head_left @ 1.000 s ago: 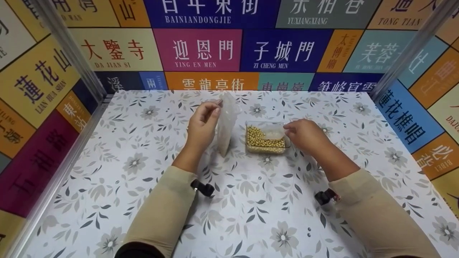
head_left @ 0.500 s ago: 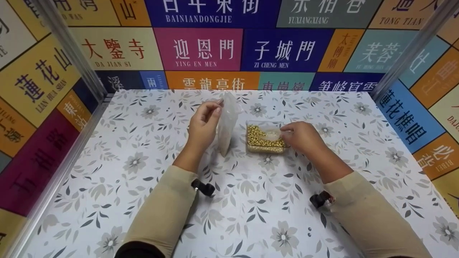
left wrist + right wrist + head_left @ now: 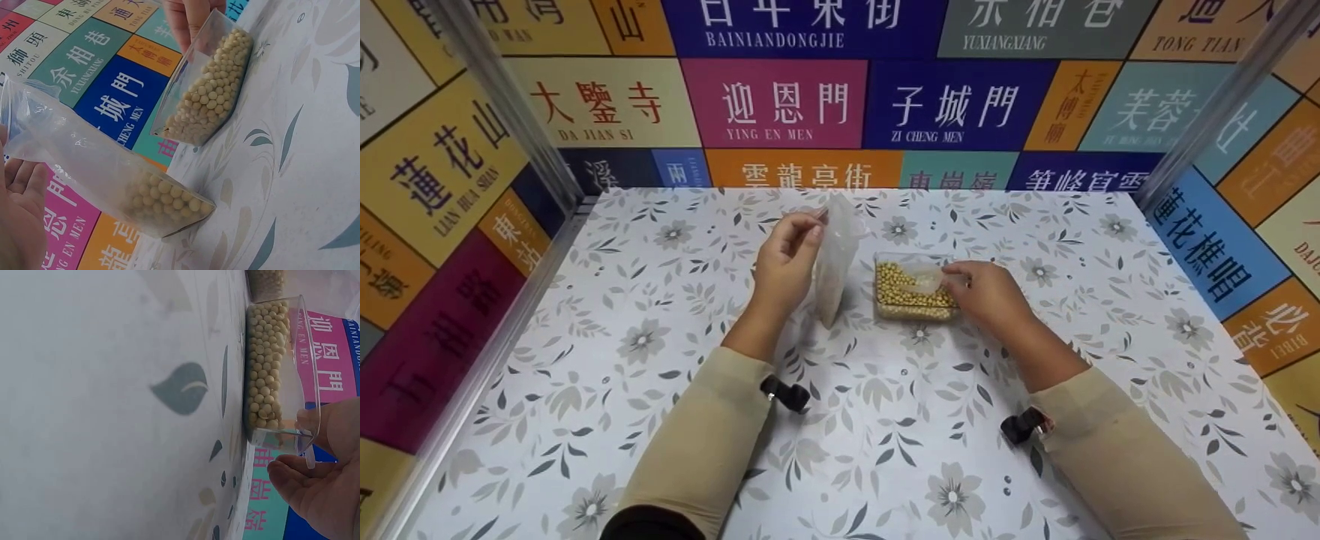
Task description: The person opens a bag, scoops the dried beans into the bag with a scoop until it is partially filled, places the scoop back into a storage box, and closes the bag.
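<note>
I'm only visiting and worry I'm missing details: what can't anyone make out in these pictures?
Head view: whether the translucent scoop carries soybeans; it looks too small and hazy.
Head view: part of the clear box's right end, behind the right hand.
Left wrist view: the rest of the left hand, cut off by the left edge.
Right wrist view: the rest of the zip bag, cut off by the picture's edges.
</note>
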`<state>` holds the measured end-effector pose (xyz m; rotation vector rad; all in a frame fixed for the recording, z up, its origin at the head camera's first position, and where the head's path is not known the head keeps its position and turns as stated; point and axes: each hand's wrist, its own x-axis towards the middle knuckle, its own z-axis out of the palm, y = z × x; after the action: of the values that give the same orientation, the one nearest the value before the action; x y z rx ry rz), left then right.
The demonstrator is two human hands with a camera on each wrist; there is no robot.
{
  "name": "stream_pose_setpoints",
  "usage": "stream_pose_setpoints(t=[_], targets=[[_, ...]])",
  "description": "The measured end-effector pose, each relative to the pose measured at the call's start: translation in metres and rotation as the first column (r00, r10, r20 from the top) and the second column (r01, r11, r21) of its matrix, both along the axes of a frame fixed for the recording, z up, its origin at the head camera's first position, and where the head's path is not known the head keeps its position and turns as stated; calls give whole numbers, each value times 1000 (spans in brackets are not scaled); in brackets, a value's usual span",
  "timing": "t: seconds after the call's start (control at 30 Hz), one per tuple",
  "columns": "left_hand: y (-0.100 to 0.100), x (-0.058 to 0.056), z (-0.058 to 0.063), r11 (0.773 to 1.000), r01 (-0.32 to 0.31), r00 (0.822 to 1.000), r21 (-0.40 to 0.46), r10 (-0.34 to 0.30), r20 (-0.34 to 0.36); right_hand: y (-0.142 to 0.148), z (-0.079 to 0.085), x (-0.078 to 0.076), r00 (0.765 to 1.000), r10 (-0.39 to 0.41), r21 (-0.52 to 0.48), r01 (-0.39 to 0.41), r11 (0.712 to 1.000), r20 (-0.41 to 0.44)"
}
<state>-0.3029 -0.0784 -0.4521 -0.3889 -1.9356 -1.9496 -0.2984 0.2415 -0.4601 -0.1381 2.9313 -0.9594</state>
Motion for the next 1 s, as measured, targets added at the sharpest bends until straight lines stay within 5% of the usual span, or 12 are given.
stream_pose_setpoints(t=[0.37,1.0], targets=[[0,-1,-1,1000,9,1000,-2,-9,0,-3,-2,2,998,-34,-32,36,999,59],[0,-1,-1,1000,17,1000,6,-17,-8,21,-5,12,996,-64,-223,78,972,66]])
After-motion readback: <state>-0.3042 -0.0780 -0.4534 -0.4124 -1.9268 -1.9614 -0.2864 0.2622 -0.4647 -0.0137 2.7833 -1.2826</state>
